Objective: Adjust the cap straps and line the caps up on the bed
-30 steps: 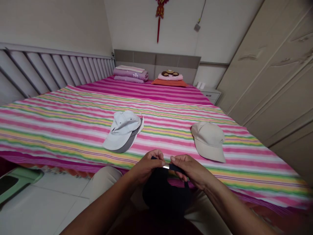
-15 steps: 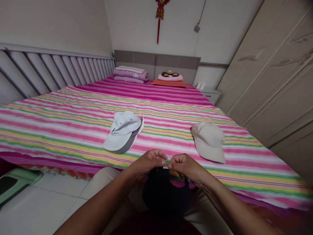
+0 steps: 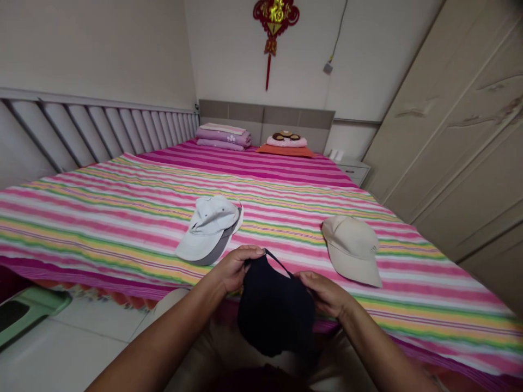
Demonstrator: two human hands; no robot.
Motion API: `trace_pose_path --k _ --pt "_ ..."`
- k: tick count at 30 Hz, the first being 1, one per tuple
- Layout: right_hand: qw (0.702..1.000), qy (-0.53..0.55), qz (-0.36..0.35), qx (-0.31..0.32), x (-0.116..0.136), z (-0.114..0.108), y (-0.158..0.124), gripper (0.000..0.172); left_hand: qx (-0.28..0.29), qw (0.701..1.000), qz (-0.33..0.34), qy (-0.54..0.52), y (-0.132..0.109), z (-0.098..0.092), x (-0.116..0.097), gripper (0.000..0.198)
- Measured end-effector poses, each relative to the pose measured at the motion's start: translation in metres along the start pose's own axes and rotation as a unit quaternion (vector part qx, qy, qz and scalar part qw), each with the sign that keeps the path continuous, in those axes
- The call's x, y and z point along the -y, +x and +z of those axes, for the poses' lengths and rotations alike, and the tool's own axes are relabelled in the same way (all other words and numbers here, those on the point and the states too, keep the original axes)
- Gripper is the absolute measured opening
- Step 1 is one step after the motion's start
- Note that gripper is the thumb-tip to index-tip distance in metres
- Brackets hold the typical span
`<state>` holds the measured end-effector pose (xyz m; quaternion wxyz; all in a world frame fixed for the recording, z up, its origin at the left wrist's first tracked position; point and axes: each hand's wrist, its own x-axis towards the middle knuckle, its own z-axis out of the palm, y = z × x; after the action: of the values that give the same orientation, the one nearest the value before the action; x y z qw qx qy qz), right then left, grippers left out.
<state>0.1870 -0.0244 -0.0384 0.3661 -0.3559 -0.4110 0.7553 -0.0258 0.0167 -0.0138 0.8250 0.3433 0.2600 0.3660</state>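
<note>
A dark navy cap (image 3: 274, 307) hangs over my lap at the near edge of the bed, its thin back strap arching up between my hands. My left hand (image 3: 235, 268) pinches its upper left rim with fingers closed. My right hand (image 3: 324, 293) grips the right side of the same cap, fingers curled. On the striped bedspread (image 3: 122, 218) lies a white cap stacked on a grey one (image 3: 210, 228), just beyond my left hand. A beige cap (image 3: 353, 247) rests to the right, beyond my right hand.
Folded purple bedding (image 3: 223, 136) and a pink pillow on an orange one (image 3: 286, 144) lie by the headboard. A slatted rail (image 3: 102, 128) runs along the left. A tall wardrobe (image 3: 461, 141) stands on the right, a nightstand (image 3: 353, 169) beside it. A green stool (image 3: 28, 310) stands on the floor at left.
My hands were pinched together at the cap's back strap; now they have moved apart to the cap's sides and lifted it. The camera has tilted up slightly.
</note>
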Motion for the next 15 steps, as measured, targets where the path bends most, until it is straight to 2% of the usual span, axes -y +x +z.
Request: trace_pose_path --k 2,6,9,12,15 --pt "0.999 0.035 -0.030 -0.015 -0.007 -0.003 -0.002 0.024 -0.007 1.000 -0.025 0.002 0.001 -0.005 -0.003 0.013" --pt "0.987 0.117 -0.094 -0.056 -0.006 0.003 -0.005 0.019 0.022 0.998 -0.065 -0.009 0.000 -0.009 -0.005 0.007" --pt "0.972 0.192 -0.093 -0.094 0.003 0.006 -0.008 0.014 0.052 0.997 -0.052 -0.035 -0.003 -0.007 -0.011 0.017" --pt "0.966 0.230 -0.064 -0.096 0.014 0.008 -0.008 0.015 0.074 0.996 -0.030 -0.038 -0.004 -0.003 -0.018 0.031" --pt "0.971 0.208 -0.075 -0.091 0.024 0.011 -0.004 0.018 0.015 0.999 0.040 0.015 0.001 0.000 -0.018 0.024"
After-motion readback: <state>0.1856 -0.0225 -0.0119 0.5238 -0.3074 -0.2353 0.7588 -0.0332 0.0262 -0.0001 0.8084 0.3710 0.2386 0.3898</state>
